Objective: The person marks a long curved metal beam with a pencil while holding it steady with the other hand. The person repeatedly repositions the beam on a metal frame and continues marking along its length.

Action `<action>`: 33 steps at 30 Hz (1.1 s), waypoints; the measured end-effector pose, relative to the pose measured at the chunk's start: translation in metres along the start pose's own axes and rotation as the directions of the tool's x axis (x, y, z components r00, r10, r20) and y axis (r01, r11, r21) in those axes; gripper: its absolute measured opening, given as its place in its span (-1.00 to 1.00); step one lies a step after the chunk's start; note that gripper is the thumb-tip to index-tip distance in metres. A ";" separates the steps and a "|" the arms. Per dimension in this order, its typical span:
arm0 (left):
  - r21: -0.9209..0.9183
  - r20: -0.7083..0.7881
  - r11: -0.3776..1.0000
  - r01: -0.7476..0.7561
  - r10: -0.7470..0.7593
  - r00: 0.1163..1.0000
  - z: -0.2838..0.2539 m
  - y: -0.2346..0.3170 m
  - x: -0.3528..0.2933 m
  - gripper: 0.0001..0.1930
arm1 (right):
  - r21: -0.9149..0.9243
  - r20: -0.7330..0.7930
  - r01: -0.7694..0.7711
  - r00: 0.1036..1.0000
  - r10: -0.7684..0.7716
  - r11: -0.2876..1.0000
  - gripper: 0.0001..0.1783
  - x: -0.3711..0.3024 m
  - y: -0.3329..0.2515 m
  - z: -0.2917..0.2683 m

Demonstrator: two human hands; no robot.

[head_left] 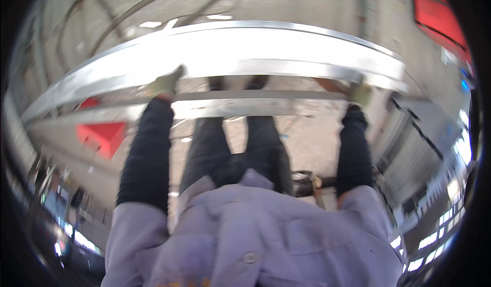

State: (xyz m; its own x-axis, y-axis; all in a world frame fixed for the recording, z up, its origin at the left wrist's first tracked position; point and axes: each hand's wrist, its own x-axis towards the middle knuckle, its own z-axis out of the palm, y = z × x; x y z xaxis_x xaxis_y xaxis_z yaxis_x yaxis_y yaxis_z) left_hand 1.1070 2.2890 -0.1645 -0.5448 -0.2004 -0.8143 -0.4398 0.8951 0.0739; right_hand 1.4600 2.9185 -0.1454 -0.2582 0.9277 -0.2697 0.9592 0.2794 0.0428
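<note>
A long, bright metal beam [266, 44] spans the view from left to right in front of me, its top washed out by glare. My left hand [166, 84], in a pale greenish glove, grips its near edge left of the middle, the thumb lying against the face. Close to the right end, my right hand [359, 93] holds the same edge in a similar glove. The fingers of both hands are mostly hidden by the beam and blurred. Nearer my legs, a second, narrower metal bar [230, 107] runs roughly parallel below the beam.
Cables or hoses [120, 18] cross the concrete floor at the far left. A red piece [102, 136] stands at left, and another red object [441, 18] at far right. A grey box-like unit [417, 139] is right of my right arm. Dark items [303, 183] lie by my leg.
</note>
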 end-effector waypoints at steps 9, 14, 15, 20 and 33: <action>-0.040 0.083 0.979 0.198 -0.194 0.977 -0.025 0.051 -0.054 -0.24 | 0.825 0.172 -0.232 0.972 0.161 0.515 -0.56 -0.148 -0.107 -0.020; 0.170 0.086 0.985 -0.020 0.005 0.996 -0.026 0.043 -0.039 -0.12 | 0.881 0.331 -0.323 0.943 0.038 0.346 -0.57 -0.187 -0.157 -0.050; 0.244 0.026 0.970 0.012 -0.018 0.999 -0.024 0.048 -0.038 -0.07 | 0.860 0.362 -0.339 0.932 0.013 0.382 -0.53 -0.190 -0.161 -0.055; 0.368 0.023 0.921 -0.124 0.125 0.992 -0.022 0.047 -0.025 -0.14 | 0.861 0.400 -0.354 0.915 -0.057 0.364 -0.48 -0.192 -0.173 -0.059; 0.260 0.049 0.945 -0.200 0.195 0.980 -0.015 0.045 -0.030 -0.20 | 0.854 0.380 -0.017 0.703 -0.601 0.520 -0.55 -0.241 -0.306 -0.052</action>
State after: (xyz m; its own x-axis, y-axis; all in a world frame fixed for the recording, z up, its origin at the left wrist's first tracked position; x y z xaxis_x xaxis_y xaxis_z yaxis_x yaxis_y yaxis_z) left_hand 1.0928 2.3290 -0.1278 -0.5846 -0.0029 -0.8113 -0.1207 0.9892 0.0835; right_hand 1.2224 2.6224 -0.0431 -0.7140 0.3906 -0.5810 0.6016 -0.0821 -0.7945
